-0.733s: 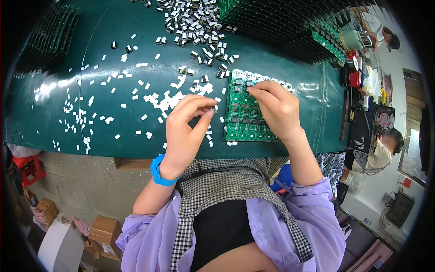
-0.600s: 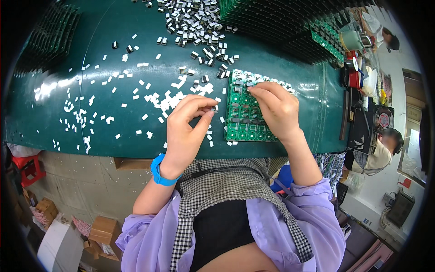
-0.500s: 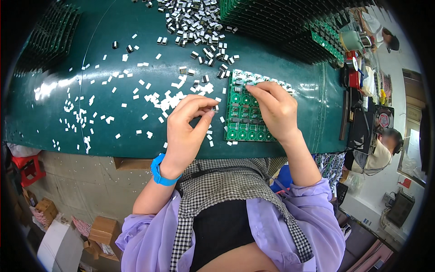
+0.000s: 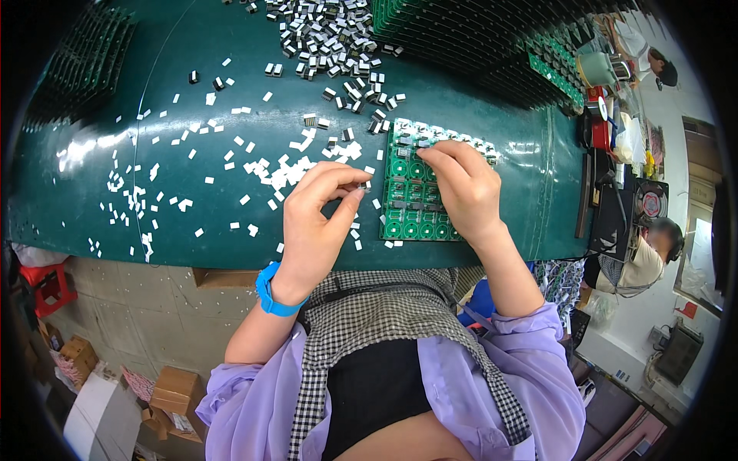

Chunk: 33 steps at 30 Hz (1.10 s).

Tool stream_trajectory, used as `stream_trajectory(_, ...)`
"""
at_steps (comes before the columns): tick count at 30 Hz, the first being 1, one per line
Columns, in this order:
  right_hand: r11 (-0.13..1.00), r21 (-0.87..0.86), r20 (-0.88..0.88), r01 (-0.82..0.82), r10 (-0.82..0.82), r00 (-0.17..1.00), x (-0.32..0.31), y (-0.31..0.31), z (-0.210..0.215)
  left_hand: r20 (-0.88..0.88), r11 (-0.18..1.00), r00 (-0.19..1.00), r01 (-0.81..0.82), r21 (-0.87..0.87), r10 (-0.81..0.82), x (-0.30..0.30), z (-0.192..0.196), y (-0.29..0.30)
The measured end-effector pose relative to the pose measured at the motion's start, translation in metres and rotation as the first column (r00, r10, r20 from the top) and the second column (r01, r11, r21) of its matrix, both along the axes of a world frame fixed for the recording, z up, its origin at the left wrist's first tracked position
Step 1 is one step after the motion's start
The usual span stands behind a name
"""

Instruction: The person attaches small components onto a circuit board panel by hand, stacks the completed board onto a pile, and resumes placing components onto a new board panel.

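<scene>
- A dark green work surface (image 4: pixel 192 223) fills the upper part of the view; a concrete wall face shows under its front edge, with cardboard boxes (image 4: pixel 173 396) on the floor at lower left.
- A green circuit board panel (image 4: pixel 411 207) lies flat on the surface near the front edge, directly before the person.
- The right hand (image 4: pixel 461 188) rests on the panel. Its fingertips (image 4: pixel 427 150) are pressed together at the panel's upper left area, pinching a small component; the part itself is too small to make out.
- The left hand (image 4: pixel 319 223) sits just left of the panel. Thumb and forefinger are closed on a small grey component (image 4: pixel 363 184) at the panel's left edge.
- A blue wristband (image 4: pixel 269 296) circles the left wrist.
- Small white pieces (image 4: pixel 284 173) lie scattered across the surface to the left of the hands.
- A heap of grey components (image 4: pixel 330 31) lies at the far side.
- Stacked green boards (image 4: pixel 477 38) stand at the upper right.
- Another person (image 4: pixel 642 257) sits at the right rim.
</scene>
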State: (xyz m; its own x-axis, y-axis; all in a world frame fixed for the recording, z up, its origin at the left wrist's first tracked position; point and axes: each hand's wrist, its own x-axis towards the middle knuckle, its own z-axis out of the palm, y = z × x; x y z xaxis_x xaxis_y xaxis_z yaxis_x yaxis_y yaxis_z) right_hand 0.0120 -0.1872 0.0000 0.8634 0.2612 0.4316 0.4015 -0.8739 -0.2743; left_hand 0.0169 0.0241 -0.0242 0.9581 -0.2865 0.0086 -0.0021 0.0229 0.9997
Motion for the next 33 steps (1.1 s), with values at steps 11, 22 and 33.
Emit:
stream_trajectory(11,1.000,0.008,0.004,-0.008,0.008,1.000,0.001,-0.001,0.001,0.027,1.000,0.999,-0.030,-0.007,0.030,0.000,-0.003,-0.002)
stream_trajectory(22,0.998,-0.057,0.003,-0.001,0.002,1.000,-0.009,0.003,0.015,-0.166,0.989,0.985,-0.061,-0.134,0.038,-0.007,0.012,0.000)
stream_trajectory(33,0.713,0.682,-0.382,0.162,0.158,0.910,-0.046,0.029,0.012,-0.036,0.986,0.995,0.082,-0.148,-0.088,-0.020,0.018,-0.013)
